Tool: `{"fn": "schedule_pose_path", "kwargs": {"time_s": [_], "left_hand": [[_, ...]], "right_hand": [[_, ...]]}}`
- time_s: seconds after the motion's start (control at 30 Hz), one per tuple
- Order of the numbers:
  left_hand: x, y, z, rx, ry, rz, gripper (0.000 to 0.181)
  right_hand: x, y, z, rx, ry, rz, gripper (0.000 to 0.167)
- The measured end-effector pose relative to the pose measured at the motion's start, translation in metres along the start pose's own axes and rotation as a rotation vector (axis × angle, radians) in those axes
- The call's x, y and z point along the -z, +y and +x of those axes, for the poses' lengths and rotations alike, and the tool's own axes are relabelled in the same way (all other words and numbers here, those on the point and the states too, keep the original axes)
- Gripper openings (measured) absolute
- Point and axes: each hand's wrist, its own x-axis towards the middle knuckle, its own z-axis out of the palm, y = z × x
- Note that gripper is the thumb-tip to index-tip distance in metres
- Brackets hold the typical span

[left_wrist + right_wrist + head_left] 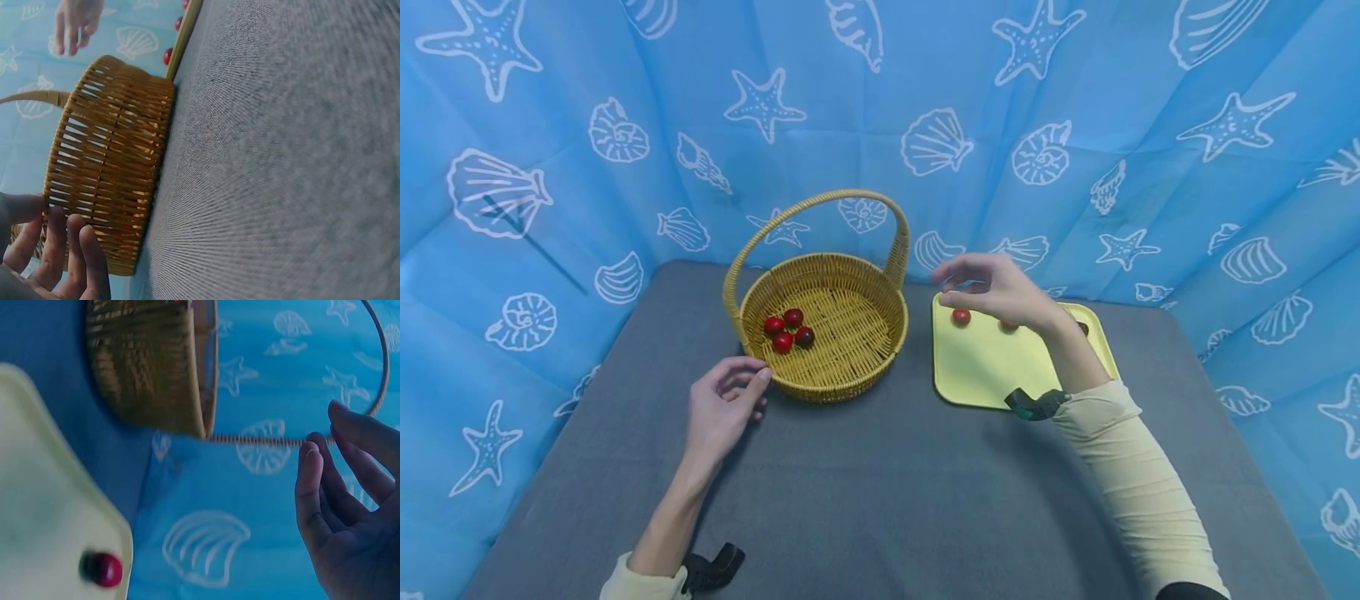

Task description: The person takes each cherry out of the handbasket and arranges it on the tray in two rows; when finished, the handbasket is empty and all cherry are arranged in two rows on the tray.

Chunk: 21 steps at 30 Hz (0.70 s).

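Note:
A round yellow wicker basket (825,389) with a tall arched handle stands on the table. Inside it, toward the left, several small round red fruits (783,342) that look like cherries lie together. My left hand (724,408) pinches the basket's near-left rim; in the left wrist view the thumb is at the rim and fingers (75,250) lie against the woven side. Over the back of a yellow tray (985,367) hovers my right hand (992,287), fingers loosely bent with nothing between them. A red fruit (961,317) lies below it on the tray, with others partly hidden by the forearm.
Grey cloth (880,500) covers the table. Behind and at both sides hangs a blue curtain (850,100) printed with white shells and starfish. The basket's handle (820,197) rises high between the hands. A dark band with a clip (1036,405) sits at the right wrist.

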Motion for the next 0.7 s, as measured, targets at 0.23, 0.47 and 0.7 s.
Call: {"fn": "schedule_pose_path", "kwargs": {"time_s": [0.23, 0.47, 0.7], "left_hand": [[-0.001, 0.002, 0.000, 0.021, 0.007, 0.004, 0.027], [0.000, 0.002, -0.001, 0.030, 0.005, -0.002, 0.028], [0.000, 0.002, 0.000, 0.016, -0.002, -0.006, 0.028]], "right_hand": [[-0.030, -0.013, 0.033, 0.120, -0.105, -0.034, 0.034], [-0.056, -0.028, 0.065, 0.184, -0.203, 0.024, 0.036], [-0.075, -0.037, 0.095, 0.184, -0.268, -0.008, 0.034]]}}
